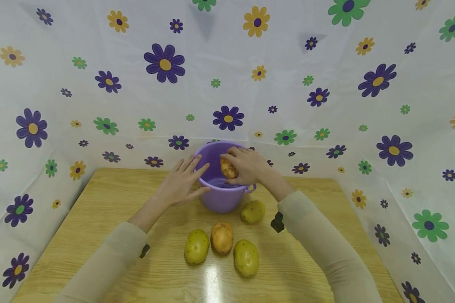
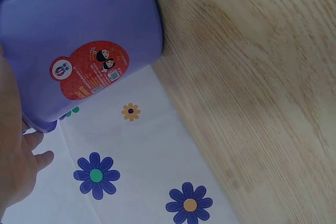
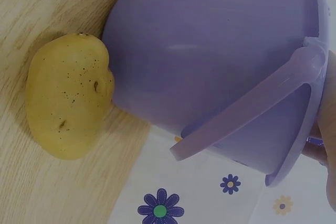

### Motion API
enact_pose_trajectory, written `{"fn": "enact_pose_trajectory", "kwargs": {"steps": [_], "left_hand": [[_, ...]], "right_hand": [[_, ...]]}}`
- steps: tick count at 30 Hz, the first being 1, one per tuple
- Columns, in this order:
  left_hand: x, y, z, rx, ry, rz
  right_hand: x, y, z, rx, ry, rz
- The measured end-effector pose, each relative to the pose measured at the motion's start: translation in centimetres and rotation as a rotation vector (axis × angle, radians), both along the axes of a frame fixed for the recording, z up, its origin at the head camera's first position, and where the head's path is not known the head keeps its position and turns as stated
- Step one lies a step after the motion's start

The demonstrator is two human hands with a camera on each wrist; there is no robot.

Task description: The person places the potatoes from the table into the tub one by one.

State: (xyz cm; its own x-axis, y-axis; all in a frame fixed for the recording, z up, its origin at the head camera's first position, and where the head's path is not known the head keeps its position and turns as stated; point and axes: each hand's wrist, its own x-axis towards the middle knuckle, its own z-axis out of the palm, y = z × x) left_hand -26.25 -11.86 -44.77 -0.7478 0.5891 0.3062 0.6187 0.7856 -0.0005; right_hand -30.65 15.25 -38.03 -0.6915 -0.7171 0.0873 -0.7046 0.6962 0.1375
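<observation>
In the head view, the right hand (image 1: 246, 164), just right of the centre, curls its fingers and thumb about a brown potato (image 1: 228, 169) in the mouth of the purple bucket (image 1: 221, 201). The left hand (image 1: 180, 181) is spread at the bucket's left rim, thumb out to the front. That potato should be firm, fairly heavy for its size and hard to crush, though its skin might bruise from a drop. The sides of its middle look the best hold, fingers over one, thumb opposite. Three more lie on the table (image 1: 98, 198) at bottom centre: a left green potato (image 1: 196, 247), a tan potato (image 1: 222, 238) and a right green potato (image 1: 246, 258). They look smooth, so a light fingertip pinch could slip or roll them.

In the left wrist view, the bucket fills the upper left, a red sticker (image 2: 76, 80) on its wall. It looks like thin, light plastic (easily nudged, I'd guess), so the rim seems a sensible place to steady it. Only part of the left hand shows at the left edge, fingertips near the rim.

In the right wrist view, a speckled potato (image 3: 68, 98) lies at left by the bucket's base; whether they touch I cannot tell. The handle (image 3: 244, 107) slants across centre right. The right hand is mostly cut off at the right edge, its grip not visible there.
</observation>
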Motion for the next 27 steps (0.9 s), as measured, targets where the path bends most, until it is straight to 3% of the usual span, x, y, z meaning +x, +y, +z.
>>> {"fn": "enact_pose_trajectory", "kwargs": {"steps": [16, 27], "left_hand": [[-0.04, -0.08, -0.04, 0.004, 0.001, -0.003], [0.09, -0.05, 0.13, -0.004, 0.000, -0.002]], "right_hand": [[0.06, -0.41, -0.03, 0.055, 0.012, 0.012], [0.11, -0.06, 0.07, -0.006, 0.041, 0.016]]}}
